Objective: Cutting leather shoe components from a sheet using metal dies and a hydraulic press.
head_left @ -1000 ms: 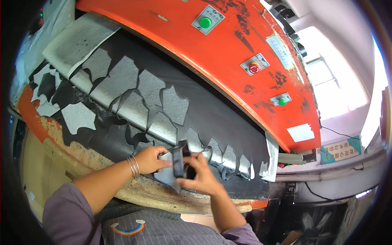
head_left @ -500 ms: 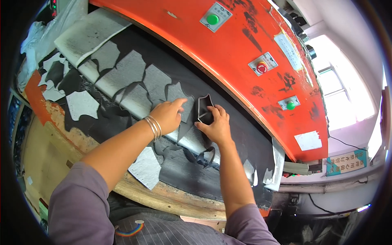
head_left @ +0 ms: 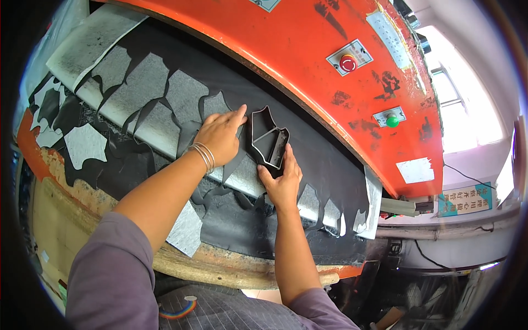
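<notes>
A black-walled metal cutting die [head_left: 266, 134], an open angular frame with a crossbar, rests on the dark sheet material [head_left: 324, 159]. My right hand [head_left: 284, 179] grips its near right side, thumb at the near corner and fingers along the right wall. Just left of the die lies my left hand [head_left: 219, 136], fingers stretched out and index finger pointing toward the die's left wall. Whether that fingertip touches the wall I cannot tell. Left of my hands, cut-outs in the dark sheet bare the pale grey board [head_left: 146, 82] under it.
An orange machine beam [head_left: 308, 71] spans the far side, with a red stop button [head_left: 347, 63] and a green button [head_left: 391, 121]. Dark scraps [head_left: 234, 214] hang over the near edge above a worn wooden rail [head_left: 220, 272]. A pale cut piece [head_left: 85, 146] lies at left.
The whole view has shifted. My right hand has moved down to the die's near right side, uncovering more of the frame. My left hand stays beside the die, fingers still stretched.
</notes>
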The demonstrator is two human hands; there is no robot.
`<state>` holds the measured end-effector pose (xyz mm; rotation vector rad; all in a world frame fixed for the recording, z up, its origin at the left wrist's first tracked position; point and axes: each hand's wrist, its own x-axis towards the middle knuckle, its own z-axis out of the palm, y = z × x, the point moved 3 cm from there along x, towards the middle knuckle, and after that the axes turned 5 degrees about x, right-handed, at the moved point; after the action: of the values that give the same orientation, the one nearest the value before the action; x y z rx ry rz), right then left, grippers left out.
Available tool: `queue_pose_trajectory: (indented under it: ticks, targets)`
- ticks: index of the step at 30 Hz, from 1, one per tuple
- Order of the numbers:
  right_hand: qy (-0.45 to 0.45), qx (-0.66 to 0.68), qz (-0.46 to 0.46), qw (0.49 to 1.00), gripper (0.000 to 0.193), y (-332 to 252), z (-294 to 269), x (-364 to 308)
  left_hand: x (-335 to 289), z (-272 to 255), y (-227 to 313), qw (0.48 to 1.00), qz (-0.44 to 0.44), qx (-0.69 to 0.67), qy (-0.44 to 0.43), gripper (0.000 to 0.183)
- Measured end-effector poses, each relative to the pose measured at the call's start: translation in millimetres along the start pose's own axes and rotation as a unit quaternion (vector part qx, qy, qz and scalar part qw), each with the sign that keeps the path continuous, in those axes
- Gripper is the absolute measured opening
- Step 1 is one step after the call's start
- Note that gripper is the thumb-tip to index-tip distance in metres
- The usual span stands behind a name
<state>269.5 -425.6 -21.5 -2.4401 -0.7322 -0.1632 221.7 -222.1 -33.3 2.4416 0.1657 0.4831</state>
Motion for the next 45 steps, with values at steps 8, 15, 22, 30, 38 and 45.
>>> queue_pose_trajectory:
  ticks: [8, 15, 22, 30, 38, 45]
  targets:
    - [-0.004, -0.051, -0.003, 0.999, 0.095, -5, -2, 9, -2, 2, 4, 1.0, 0.017, 0.015, -0.003, 0.072]
    - [-0.089, 0.064, -0.023, 0.994, 0.07, -1, -35, 19, -5, -4, 0, 0.999, 0.027, 0.023, -0.025, 0.074]
    - [-0.25, -0.176, -0.521, 0.797, 0.032, -102, -8, 86, -10, -13, -3, 0.998, -0.049, -0.025, 0.033, 0.079]
    - [-0.224, -0.131, -0.369, 0.892, 0.012, -66, -33, 127, -10, -17, -11, 0.993, -0.051, -0.088, 0.064, 0.077]
    - [-0.086, 0.004, 0.097, 0.992, 0.021, -5, -19, 62, -12, -9, -15, 0.998, -0.048, -0.021, -0.025, 0.074]
    - [0.053, 0.011, 0.089, 0.995, 0.023, -7, -4, 51, 1, -17, -9, 1.0, -0.018, 0.001, -0.002, 0.075]
